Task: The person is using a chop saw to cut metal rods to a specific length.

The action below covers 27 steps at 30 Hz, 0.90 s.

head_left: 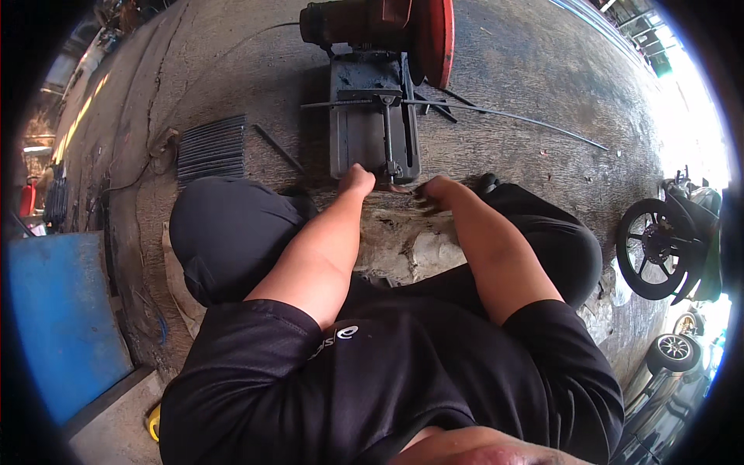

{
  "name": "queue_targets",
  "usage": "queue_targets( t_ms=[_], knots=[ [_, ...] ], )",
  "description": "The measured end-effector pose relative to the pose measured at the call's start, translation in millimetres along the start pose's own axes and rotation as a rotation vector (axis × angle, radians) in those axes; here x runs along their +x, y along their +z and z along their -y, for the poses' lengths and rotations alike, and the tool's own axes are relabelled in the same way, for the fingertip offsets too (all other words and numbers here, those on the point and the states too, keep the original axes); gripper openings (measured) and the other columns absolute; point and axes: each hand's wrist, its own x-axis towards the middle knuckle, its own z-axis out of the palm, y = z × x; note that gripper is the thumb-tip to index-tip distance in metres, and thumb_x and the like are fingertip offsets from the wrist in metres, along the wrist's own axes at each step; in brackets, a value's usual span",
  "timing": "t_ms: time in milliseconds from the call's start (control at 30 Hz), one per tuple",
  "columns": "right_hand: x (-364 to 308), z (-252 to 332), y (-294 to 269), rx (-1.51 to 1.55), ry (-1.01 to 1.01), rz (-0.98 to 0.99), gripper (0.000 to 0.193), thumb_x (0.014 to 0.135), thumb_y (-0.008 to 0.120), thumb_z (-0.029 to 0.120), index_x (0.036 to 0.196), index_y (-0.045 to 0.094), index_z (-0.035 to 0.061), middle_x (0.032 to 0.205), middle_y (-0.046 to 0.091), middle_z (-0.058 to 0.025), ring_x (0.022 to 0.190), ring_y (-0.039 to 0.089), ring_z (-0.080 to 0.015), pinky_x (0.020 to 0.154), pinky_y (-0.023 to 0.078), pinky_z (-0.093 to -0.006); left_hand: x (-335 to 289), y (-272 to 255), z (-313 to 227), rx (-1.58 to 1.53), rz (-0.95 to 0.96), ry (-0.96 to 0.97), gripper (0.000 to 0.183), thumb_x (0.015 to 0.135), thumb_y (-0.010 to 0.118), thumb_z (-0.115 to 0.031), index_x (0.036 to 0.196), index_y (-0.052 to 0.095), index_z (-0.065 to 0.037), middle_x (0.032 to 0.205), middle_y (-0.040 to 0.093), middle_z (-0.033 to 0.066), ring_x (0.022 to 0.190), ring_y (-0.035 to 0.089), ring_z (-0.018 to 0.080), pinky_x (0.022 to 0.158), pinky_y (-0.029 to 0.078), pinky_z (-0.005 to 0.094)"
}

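Note:
A cut-off saw with a dark base (358,147) and a red blade guard (440,43) stands in front of me. A long thin metal rod (527,120) lies across the base, passing through the saw's clamp (387,100). The clamp's screw (388,136) runs toward me and ends at a small reddish crank handle (398,188). My left hand (358,180) is closed at the base's near edge; whatever it grips is hidden. Beside the crank's right end, my right hand (435,194) has its dark, slightly blurred fingers apart, with nothing seen in them.
Left of the saw, several cut rods (211,147) lie side by side, with one loose piece (277,147) near them. Short dark pieces (442,111) lie under the rod's right side. A blue panel (66,318) stands at left, a motorcycle wheel (652,248) at right.

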Motion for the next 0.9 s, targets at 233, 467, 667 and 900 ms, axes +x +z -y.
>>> queue_targets(
  t_ms=[233, 467, 667, 900],
  knots=[
    [-18, 6, -20, 0.812, -0.417, 0.904, 0.039, 0.084, 0.048, 0.000, 0.122, 0.057, 0.0057, 0.121, 0.061, -0.0105, 0.098, 0.063, -0.0249, 0.081, 0.052, -0.0379, 11, 3, -1, -0.339, -0.221, 0.043, 0.034, 0.079, 0.053, -0.030, 0.098, 0.066, -0.005, 0.101, 0.066, 0.0217, 0.099, 0.061, 0.0395, 0.085, 0.048, 0.0459],
    [-2, -16, -4, 0.533, -0.051, 0.278, 0.038, 0.084, 0.041, -0.004, 0.118, 0.058, -0.0013, 0.116, 0.058, -0.0162, 0.087, 0.065, -0.0361, 0.070, 0.059, -0.0512, 0, 13, 2, -0.242, 0.205, 0.177, 0.058, 0.088, 0.048, -0.053, 0.099, 0.067, 0.000, 0.109, 0.064, 0.0227, 0.106, 0.061, 0.0347, 0.090, 0.045, 0.0406],
    [13, -10, -1, 0.139, -0.023, 0.107, 0.035, 0.091, 0.044, 0.009, 0.124, 0.054, 0.0017, 0.120, 0.056, -0.0171, 0.085, 0.066, -0.0349, 0.063, 0.060, -0.0480, 1, 4, -8, -0.033, 0.339, 0.226, 0.056, 0.080, 0.062, -0.054, 0.096, 0.069, -0.001, 0.110, 0.064, 0.0232, 0.110, 0.059, 0.0348, 0.093, 0.044, 0.0383],
    [15, -11, -1, 0.171, -0.025, 0.069, 0.032, 0.093, 0.049, 0.016, 0.121, 0.055, 0.0017, 0.117, 0.058, -0.0157, 0.081, 0.066, -0.0327, 0.061, 0.059, -0.0466, -27, -11, -13, 0.245, 0.144, 0.165, 0.053, 0.077, 0.072, -0.038, 0.119, 0.058, -0.009, 0.125, 0.058, 0.0135, 0.117, 0.055, 0.0290, 0.096, 0.045, 0.0420]
  ],
)
